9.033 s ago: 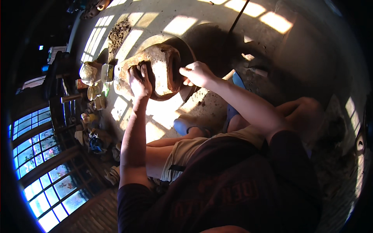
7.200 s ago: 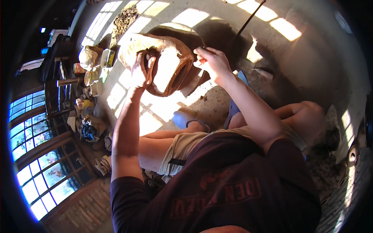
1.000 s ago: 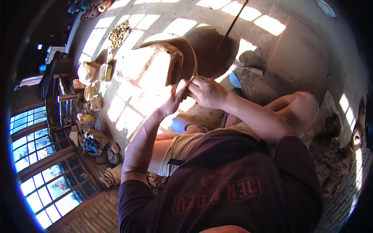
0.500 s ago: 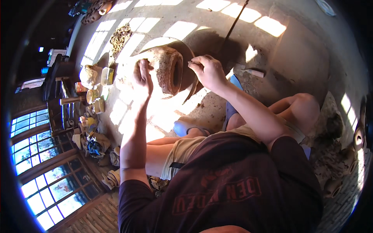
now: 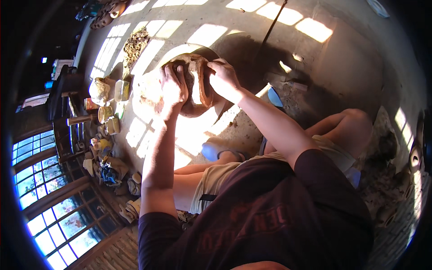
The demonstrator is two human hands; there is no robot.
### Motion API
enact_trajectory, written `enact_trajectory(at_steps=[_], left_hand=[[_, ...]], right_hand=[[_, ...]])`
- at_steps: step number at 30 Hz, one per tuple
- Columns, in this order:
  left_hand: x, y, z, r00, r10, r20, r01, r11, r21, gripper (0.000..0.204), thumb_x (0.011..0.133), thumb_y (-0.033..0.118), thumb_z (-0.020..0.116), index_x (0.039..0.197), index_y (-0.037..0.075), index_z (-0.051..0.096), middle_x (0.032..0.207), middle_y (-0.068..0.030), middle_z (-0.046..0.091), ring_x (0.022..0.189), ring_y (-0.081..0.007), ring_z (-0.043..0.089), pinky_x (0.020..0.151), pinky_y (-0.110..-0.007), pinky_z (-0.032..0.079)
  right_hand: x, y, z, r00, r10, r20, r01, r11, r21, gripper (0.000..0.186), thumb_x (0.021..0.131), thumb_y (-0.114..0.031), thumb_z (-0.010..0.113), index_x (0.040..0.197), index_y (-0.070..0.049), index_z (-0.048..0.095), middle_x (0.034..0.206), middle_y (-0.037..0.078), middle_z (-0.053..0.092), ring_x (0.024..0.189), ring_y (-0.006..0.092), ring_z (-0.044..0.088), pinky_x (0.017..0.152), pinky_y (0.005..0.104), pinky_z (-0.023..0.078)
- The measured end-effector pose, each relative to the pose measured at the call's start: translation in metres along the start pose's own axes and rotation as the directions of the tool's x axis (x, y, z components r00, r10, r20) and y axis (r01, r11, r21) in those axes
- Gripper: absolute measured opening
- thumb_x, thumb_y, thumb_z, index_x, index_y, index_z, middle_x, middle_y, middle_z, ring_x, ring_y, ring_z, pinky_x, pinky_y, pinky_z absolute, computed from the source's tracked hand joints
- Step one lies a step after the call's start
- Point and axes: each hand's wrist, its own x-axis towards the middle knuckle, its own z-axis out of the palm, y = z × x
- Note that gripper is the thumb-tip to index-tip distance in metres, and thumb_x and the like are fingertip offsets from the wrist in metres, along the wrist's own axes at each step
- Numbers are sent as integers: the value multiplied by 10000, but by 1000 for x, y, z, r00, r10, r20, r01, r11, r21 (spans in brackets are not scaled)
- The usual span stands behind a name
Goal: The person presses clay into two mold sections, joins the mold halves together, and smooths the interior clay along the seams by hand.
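Note:
A rough brown clay pot (image 5: 198,107) with a thick, wide rim stands on a round disc (image 5: 181,50) on the floor in front of me, partly in strong sunlight. My left hand (image 5: 175,86) lies against the pot's left side, its fingers bent over the clay. On the right, my right hand (image 5: 223,78) presses its thumb and fingers at the rim, beside the dark opening. Both hands cover part of the pot. Whether a small bit of clay is under the right fingertips is hidden.
Left of the pot stand a clear tub (image 5: 121,90), a pale bag (image 5: 99,91) and a yellowish jar (image 5: 105,114). Crumbly lumps (image 5: 135,47) lie farther back. A thin dark stick (image 5: 273,23) rises behind, a small block-like piece (image 5: 298,86) lies right, and my blue slipper (image 5: 275,97) is nearer.
My right hand has moved left from beside the pot onto its rim. The left hand has shifted right and now rests over the pot's side. The pot looks slightly turned.

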Motion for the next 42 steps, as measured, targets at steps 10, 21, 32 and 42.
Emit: enact_trajectory(at_steps=[10,21,32,42], left_hand=[[4,4,1,999,-32,7,32,999,-14,299,1102,271,540,1196,-6,601,1149,-272,602,996,-492,630,873,-563,505],[5,1,4,998,-68,-14,68,998,10,321,1105,288,529,1192,-15,587,1182,-288,591,1046,-513,624,904,-577,496],[-2,-4,-6,999,39,23,-38,998,-52,325,1108,283,521,1246,-2,594,1195,-268,596,1079,-494,613,934,-563,489],[-1,-2,-10,996,17,91,-9,997,-83,322,1109,278,515,1259,8,605,1191,-256,605,1082,-486,610,951,-568,479]], right_hand=[[19,7,10,971,170,167,-150,980,-130,232,867,-56,635,1068,-5,740,1200,217,704,1164,388,676,999,431,559],[6,3,7,937,316,150,-323,946,24,144,839,-21,608,905,57,709,889,283,718,878,382,748,789,454,572],[6,7,-23,907,267,326,-250,964,-93,191,881,-110,702,825,51,616,829,258,665,809,363,712,734,462,569],[-30,-9,-10,733,152,663,412,676,-611,266,979,-172,577,1090,-5,752,1166,170,705,1142,347,678,942,503,570]])
